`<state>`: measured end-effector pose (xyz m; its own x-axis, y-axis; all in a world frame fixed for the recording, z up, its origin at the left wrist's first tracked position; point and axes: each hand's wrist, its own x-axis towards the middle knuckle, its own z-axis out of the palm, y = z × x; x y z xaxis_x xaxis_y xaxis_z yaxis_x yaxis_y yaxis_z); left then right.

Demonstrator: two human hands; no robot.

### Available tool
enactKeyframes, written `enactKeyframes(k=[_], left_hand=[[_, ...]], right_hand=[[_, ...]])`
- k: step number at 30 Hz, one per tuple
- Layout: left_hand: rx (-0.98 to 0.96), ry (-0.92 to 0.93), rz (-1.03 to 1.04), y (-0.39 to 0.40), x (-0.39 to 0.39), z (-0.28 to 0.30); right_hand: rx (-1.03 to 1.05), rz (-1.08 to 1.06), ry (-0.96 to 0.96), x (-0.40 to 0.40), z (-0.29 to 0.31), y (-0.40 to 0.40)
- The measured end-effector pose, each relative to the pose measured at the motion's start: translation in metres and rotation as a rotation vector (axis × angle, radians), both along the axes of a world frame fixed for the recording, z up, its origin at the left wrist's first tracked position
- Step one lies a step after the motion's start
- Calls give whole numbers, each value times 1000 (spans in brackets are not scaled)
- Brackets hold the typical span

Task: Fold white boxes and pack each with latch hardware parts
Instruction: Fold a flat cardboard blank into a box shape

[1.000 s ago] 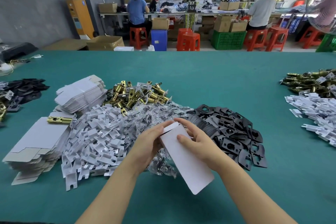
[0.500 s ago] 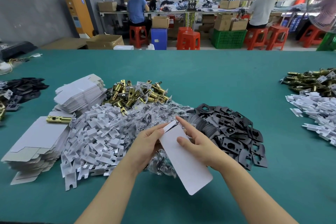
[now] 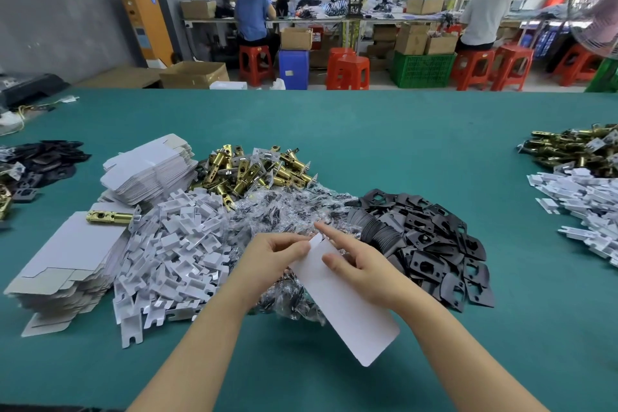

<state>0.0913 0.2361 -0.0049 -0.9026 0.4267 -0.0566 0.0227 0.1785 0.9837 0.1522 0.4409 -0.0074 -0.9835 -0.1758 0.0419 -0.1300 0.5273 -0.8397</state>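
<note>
Left hand [image 3: 272, 256] and right hand [image 3: 359, 262] both pinch flat white box [image 3: 347, 303] at 12 o'clock end, above worktop [image 3: 384, 144].

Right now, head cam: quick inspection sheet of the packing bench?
Surface: green table, covered in sorted piles.
Job's things: white box held above the near edge, far-end flap being worked; flat box blanks stacked at left; brass latches; black plates; white inserts; bagged parts.
Clutter: one brass latch lying on the blank stack; further piles at both table ends.
Grippers: left hand pinches the box's far end; right hand holds the box, forefinger extended.
Cables: yellow cable at the far-left edge.
Surroundings: seated workers, red stools, cartons, fan.
</note>
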Motion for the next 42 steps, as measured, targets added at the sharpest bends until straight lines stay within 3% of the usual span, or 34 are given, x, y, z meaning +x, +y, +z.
enactKeyframes(k=[5, 14, 24, 30, 39, 42], left_hand=[[-10, 74, 57, 0, -3, 4], [-71, 156, 62, 4, -1, 9], [201, -129, 6, -1, 4, -1], [124, -47, 29, 3, 5, -3], [200, -32, -23, 12, 12, -4], [173, -47, -11, 12, 11, -6]], right_hand=[[91, -13, 40, -1, 0, -2], [69, -27, 52, 1, -1, -5], [-201, -142, 15, 2, 13, -1], [-139, -168, 25, 4, 13, -5], [-427, -265, -85, 3, 14, -9], [-438, -262, -139, 3, 13, -5]])
